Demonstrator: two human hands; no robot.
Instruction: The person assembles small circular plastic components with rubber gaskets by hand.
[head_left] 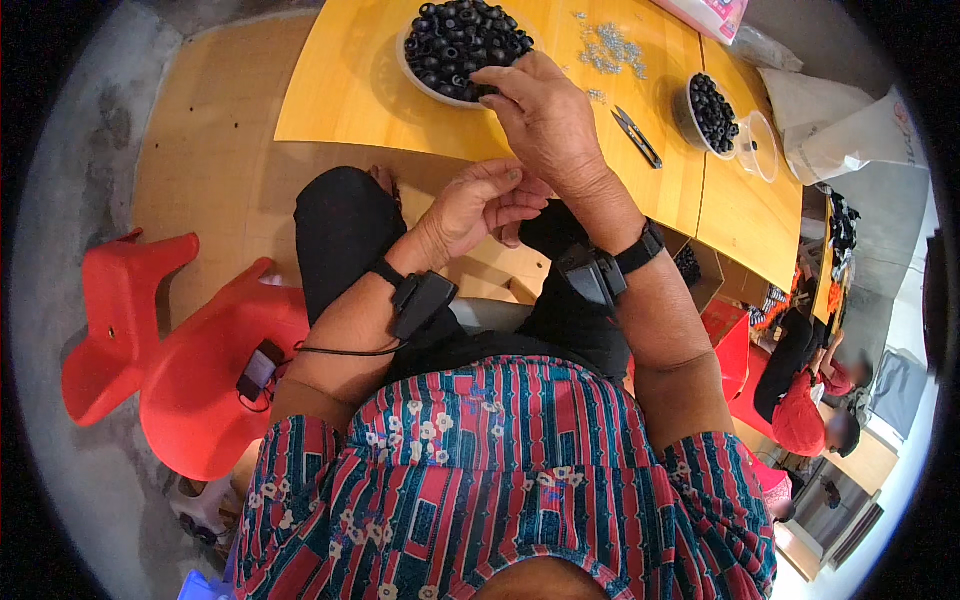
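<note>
A white bowl point(405, 62) heaped with black round pieces point(468, 45), several with holes through them, stands on the yellow table. My right hand point(550, 115) is at the bowl's near right rim, thumb and forefinger bent toward each other in a pinch. Whatever lies between those fingertips is too small to make out. Below it, just off the table's front edge and over my lap, my left hand point(478, 205) has its thumb closed toward its curled fingers. What it may hold is hidden.
Small silvery pieces point(612, 48) lie scattered on the table point(350, 80), with thread snips point(637, 138) nearer me. Right of them stand a tub of black pieces point(712, 115) and a clear container point(758, 147). Red chairs point(215, 370) are at left; a person in red point(800, 415) sits at right.
</note>
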